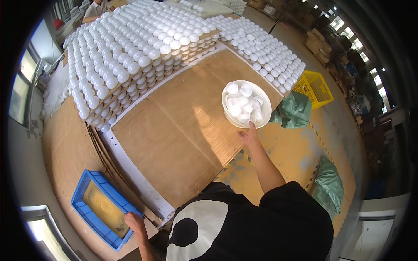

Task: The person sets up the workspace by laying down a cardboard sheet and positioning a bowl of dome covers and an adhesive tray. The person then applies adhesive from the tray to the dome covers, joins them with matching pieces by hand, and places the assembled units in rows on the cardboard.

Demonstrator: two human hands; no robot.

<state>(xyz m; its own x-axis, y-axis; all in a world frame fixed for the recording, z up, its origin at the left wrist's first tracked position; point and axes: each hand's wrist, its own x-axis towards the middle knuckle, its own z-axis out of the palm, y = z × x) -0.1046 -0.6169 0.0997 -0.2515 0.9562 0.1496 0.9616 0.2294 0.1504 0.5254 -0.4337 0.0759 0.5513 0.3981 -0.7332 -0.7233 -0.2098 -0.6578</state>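
A white basin [267, 109] filled with white dome-shaped bulb covers [243, 102] stands at the right edge of the cardboard-topped table. At its near rim is my right hand [249, 136], with one finger stretched up to the rim beside the nearest cover and another finger apart to the left. My left hand [134, 222] is closed at the right-hand side wall of a blue plastic bin [97, 223], down at the lower left. Yellowish-brown material [103, 205] with some dark specks covers the bin's bottom.
Stacked boards of white domes [130, 56] rise along the table's far side, and more domes [265, 56] lie at the far right. A yellow crate [320, 89] and green bags [292, 109] stand right of the table. Another person [96, 9] is at the far left.
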